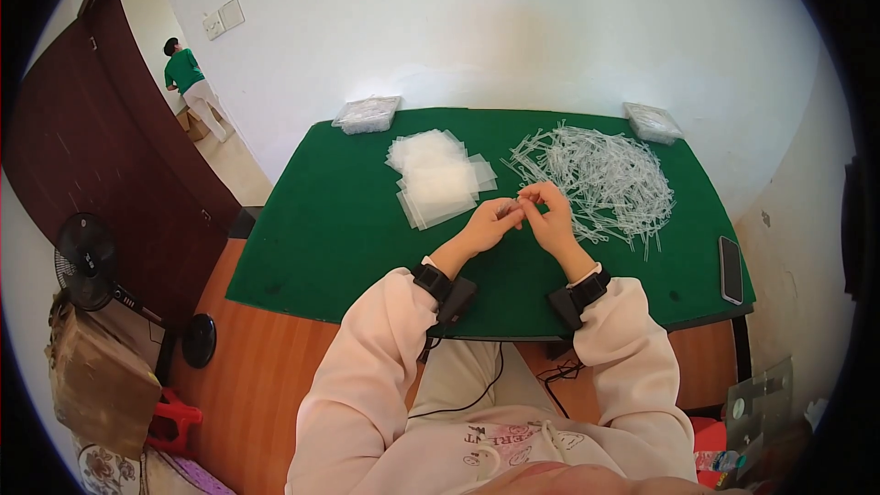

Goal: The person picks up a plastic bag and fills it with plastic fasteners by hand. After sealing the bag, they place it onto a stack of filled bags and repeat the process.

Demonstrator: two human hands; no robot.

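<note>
My left hand (490, 224) and my right hand (551, 220) meet above the middle of the green table, fingertips pinched together. Whatever lies between the fingers is hidden or too small to make out. Left of them, a loose stack of frosted, see-through plastic bags (438, 185) is spread on the cloth. Close beyond my right hand lies a large tangled heap of thin clear plastic sticks (605, 174), some with looped ends. Both wrists wear black straps with a dark box attached.
Clear plastic boxes stand at the table's far left (368, 115) and far right (654, 123) corners. A phone (730, 270) lies near the right edge of the green tabletop (302, 247). On the left are a black fan (87, 247), a cardboard box (101, 376) and, beyond a doorway, a person (190, 78).
</note>
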